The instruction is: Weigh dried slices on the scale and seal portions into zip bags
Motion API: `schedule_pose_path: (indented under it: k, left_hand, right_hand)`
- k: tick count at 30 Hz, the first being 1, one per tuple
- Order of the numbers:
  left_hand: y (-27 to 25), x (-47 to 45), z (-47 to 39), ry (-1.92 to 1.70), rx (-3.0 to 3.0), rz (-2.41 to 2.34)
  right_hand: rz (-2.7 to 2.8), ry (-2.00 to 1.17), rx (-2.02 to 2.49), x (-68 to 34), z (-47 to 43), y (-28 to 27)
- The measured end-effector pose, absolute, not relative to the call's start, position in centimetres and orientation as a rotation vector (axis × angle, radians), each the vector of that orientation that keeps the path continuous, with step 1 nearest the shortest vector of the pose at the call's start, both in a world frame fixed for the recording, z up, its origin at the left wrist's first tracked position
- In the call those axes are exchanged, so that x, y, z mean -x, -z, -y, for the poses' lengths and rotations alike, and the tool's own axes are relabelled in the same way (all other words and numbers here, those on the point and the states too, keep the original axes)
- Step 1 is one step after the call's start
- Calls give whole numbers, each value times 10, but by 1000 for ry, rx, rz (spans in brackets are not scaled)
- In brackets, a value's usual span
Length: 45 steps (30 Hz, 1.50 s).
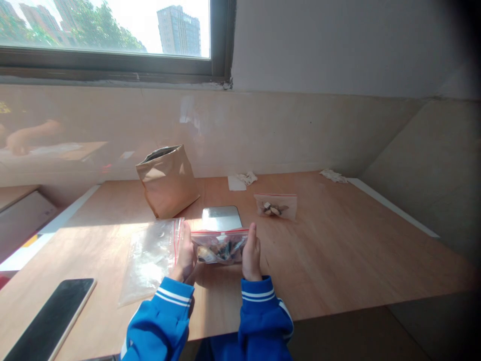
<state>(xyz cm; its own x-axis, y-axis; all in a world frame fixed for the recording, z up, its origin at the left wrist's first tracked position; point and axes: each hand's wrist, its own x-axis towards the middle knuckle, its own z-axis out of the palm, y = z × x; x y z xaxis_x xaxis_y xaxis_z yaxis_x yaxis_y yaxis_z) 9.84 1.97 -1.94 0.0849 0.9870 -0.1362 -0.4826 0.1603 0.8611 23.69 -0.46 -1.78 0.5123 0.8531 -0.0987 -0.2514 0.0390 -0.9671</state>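
Between my two hands is a clear zip bag [221, 248] with a red seal line and brownish and dark dried pieces inside. My left hand [186, 254] grips its left edge, and my right hand [252, 254] grips its right edge, thumb up along the side. The bag is held up near the table's front part, its seal at the top. Just behind it lies a flat silver scale-like plate [221, 216]. Beside my left hand, flat clear zip bags [150, 255] with red seals lie on the table.
An opened brown paper pouch [167, 180] stands at the back left. A second filled zip bag [276, 206] sits at the back right. Small white packets [247, 178] and more packets [333, 175] lie by the wall. A phone [52, 318] rests on the wooden table [338, 260] at front left.
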Motion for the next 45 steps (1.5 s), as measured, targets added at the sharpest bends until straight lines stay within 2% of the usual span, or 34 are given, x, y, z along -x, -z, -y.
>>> schedule_pose_path:
  k: [8,15,32,45]
  left_hand:
    - [23,-92,-17,-1157,-971,-924]
    - [17,-92,-16,-1203,-1018,-877]
    - [11,-96,-14,-1150,-1144,-867]
    - [17,-93,-18,-1154,-573,-805]
  right_hand:
    - [816,-1128,1046,-237,5,20]
    - [1100,-1030,1027,-238,2,23]
    - [1189,-715,1074,-238,-1,27]
    - [1147,-837,1038,-239,0,31]
